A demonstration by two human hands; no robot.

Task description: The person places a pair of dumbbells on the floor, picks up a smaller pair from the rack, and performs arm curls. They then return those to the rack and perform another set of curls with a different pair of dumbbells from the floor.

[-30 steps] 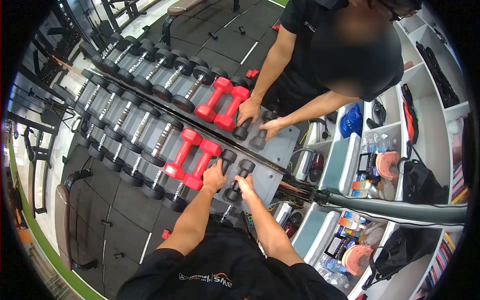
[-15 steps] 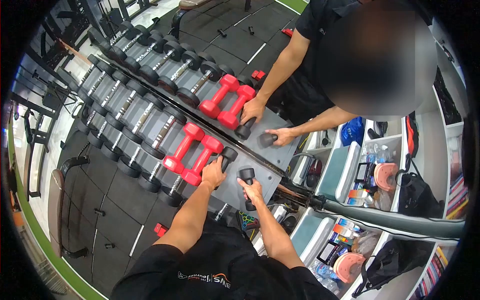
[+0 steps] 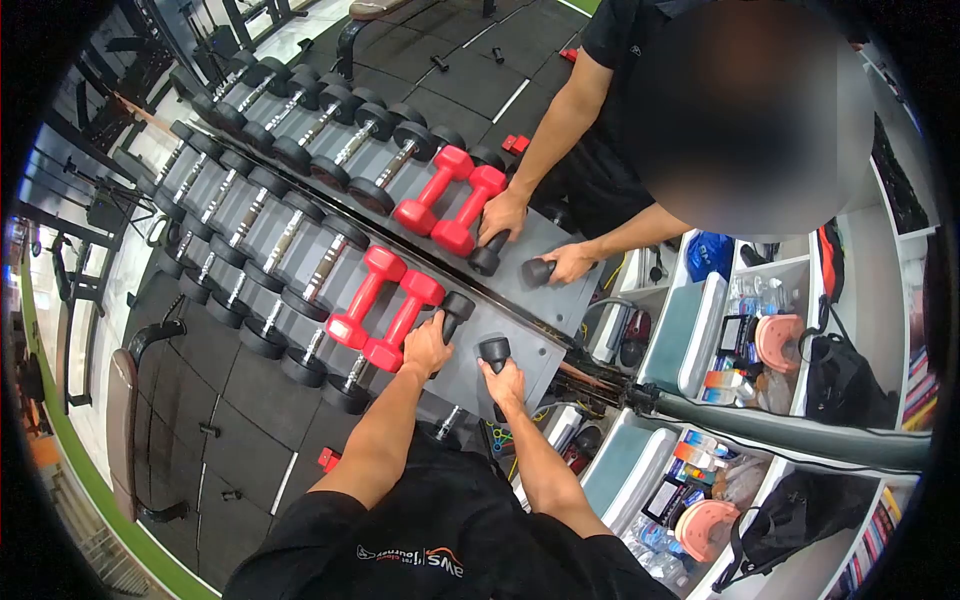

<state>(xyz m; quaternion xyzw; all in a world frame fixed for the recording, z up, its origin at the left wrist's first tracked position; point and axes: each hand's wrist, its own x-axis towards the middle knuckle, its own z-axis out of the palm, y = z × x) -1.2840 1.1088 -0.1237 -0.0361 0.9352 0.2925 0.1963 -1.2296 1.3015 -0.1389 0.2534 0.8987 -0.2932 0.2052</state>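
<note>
My left hand (image 3: 427, 347) is wrapped round the handle of a small black dumbbell (image 3: 458, 307), which lies on the grey rack shelf (image 3: 535, 365) next to the red dumbbells. A second black dumbbell (image 3: 494, 349) is gripped by my right hand (image 3: 506, 385) close over the shelf's right end, its far head showing beyond my fingers. Just left of my left hand, two red dumbbells (image 3: 405, 322) lie side by side. The mirror behind the shelf repeats both hands and the dumbbells.
Larger black dumbbells with metal handles (image 3: 325, 265) fill the rack to the left, in two tiers. On the right stand white shelves holding bottles, boxes, a pink container (image 3: 704, 530) and a black bag (image 3: 800, 525). A padded bench (image 3: 124, 430) stands on the dark floor mats.
The view has shifted slightly, moving the floor and bench a little in the picture. Both hands keep their hold on the black dumbbells, almost unmoved.
</note>
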